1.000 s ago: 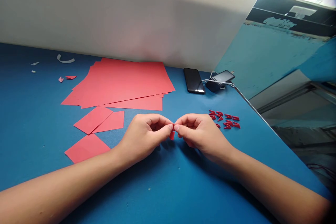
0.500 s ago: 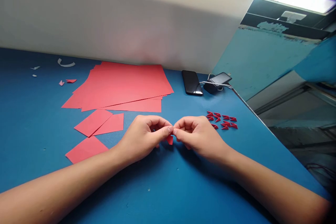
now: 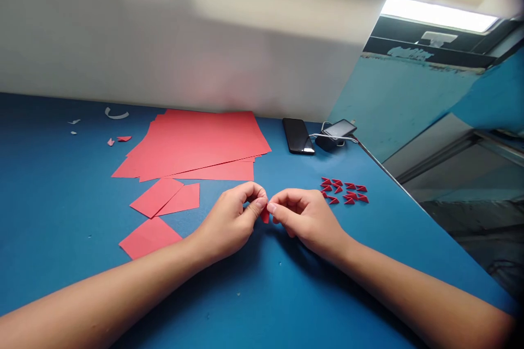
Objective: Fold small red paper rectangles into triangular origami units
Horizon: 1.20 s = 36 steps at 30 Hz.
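My left hand and my right hand meet above the blue table, fingertips pinching a small folded piece of red paper. Most of that piece is hidden by my fingers. Just right of my right hand lies a group of several small folded red paper triangles. Left of my left hand are cut red paper rectangles, and beyond them a loose stack of red paper sheets.
A black smartphone and a second dark device with a white cable sit at the table's back. Paper scraps lie at far left. A white board stands behind the table. The table edge runs diagonally at right.
My fingers have closed further around the red piece, leaving less of it visible. The whole scene sits lower in the view as my head has moved. The paper on the table has not shifted.
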Each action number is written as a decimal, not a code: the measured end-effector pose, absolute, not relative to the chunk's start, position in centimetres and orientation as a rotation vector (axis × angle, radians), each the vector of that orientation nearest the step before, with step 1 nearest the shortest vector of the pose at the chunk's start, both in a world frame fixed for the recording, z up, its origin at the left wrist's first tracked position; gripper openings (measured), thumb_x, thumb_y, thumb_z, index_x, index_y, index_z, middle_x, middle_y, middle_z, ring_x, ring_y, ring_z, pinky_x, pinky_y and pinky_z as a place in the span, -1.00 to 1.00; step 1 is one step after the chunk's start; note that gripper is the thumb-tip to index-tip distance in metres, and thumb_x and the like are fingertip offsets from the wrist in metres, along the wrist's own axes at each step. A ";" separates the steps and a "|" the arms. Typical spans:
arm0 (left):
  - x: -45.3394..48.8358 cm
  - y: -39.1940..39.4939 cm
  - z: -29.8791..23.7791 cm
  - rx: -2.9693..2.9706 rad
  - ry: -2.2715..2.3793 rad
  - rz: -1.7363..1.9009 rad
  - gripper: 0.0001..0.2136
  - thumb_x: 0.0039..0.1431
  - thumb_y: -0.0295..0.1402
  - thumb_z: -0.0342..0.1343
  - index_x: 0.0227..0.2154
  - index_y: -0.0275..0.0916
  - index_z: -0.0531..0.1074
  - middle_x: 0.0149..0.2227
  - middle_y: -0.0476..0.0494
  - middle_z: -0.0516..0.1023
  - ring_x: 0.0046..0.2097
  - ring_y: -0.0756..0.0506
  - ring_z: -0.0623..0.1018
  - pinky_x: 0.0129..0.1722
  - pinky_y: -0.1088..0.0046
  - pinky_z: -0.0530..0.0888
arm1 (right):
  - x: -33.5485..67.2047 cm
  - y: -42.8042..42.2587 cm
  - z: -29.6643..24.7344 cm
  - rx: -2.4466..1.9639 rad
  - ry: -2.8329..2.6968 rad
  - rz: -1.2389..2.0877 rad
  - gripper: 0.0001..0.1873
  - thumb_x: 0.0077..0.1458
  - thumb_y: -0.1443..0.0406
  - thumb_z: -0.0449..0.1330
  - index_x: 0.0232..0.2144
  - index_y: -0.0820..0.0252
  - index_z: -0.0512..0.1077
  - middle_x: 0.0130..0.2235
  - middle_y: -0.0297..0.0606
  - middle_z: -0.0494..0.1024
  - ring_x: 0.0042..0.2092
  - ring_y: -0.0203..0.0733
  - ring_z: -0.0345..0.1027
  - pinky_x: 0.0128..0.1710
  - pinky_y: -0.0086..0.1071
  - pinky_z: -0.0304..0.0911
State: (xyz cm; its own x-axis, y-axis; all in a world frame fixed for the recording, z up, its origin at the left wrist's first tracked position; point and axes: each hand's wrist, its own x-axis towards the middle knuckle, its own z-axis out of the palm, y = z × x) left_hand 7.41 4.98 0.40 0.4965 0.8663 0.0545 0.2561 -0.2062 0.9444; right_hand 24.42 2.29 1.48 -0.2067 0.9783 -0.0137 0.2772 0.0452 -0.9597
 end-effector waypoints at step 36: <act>7.6 4.8 0.6 1.617 1.037 0.807 -0.71 0.26 -0.15 -0.04 -0.42 -0.26 0.36 -0.47 -0.01 0.41 -0.54 0.04 0.38 -0.53 0.54 0.33 | 23.8 1.6 -0.1 -1.381 -1.593 0.956 -0.79 0.16 0.22 0.12 -0.36 0.20 0.50 -0.43 -0.29 0.53 -0.48 -0.31 0.26 -0.48 -0.44 0.15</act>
State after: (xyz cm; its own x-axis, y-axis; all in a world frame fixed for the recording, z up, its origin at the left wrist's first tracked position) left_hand 7.63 4.76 0.60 0.4071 0.9133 0.0141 0.2384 -0.1211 0.9636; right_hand 23.77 1.63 -0.06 -0.0801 0.9924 0.0932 0.3848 0.1170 -0.9156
